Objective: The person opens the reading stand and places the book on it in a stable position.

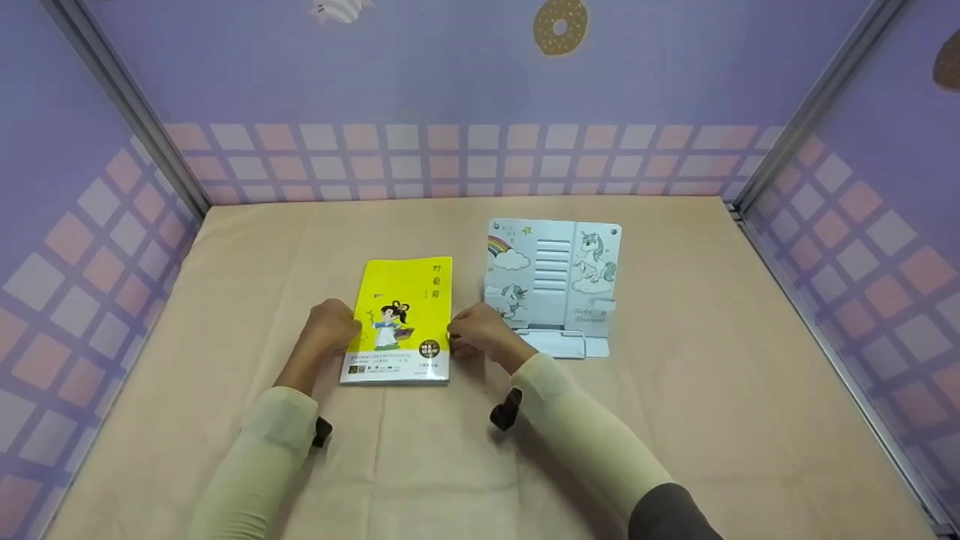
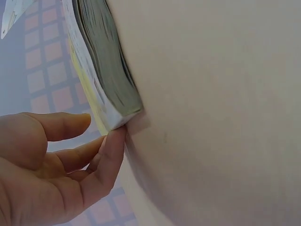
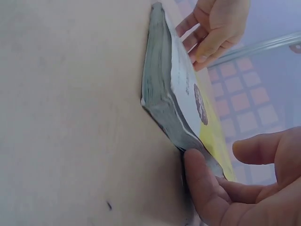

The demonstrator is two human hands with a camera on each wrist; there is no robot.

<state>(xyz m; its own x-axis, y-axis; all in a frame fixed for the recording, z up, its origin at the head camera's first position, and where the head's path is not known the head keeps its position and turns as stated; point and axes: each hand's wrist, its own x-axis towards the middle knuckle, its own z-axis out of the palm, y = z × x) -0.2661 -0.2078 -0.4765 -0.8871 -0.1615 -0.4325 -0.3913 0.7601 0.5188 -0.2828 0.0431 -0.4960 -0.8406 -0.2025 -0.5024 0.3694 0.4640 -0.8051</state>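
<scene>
A yellow paperback book [image 1: 397,281] lies flat on the cloth, its cover showing a cartoon girl and a white band along the near edge. At its left side is my left hand [image 1: 330,328], fingertips touching the book's edge. In the left wrist view the thumb [image 2: 70,126] stands apart from the cover. My right hand [image 1: 482,334] is at the opposite side, with its fingertips against the page edges. The right wrist view shows that thumb [image 3: 256,149] raised off the book, and a fingertip [image 3: 196,165] right at the lower edge.
Just right of the right hand stands a pale blue unicorn book stand [image 1: 555,277] with slots and a front ledge. A peach cloth [image 1: 675,420] covers the table. Purple panels [image 1: 450,82] with metal posts enclose the back and sides.
</scene>
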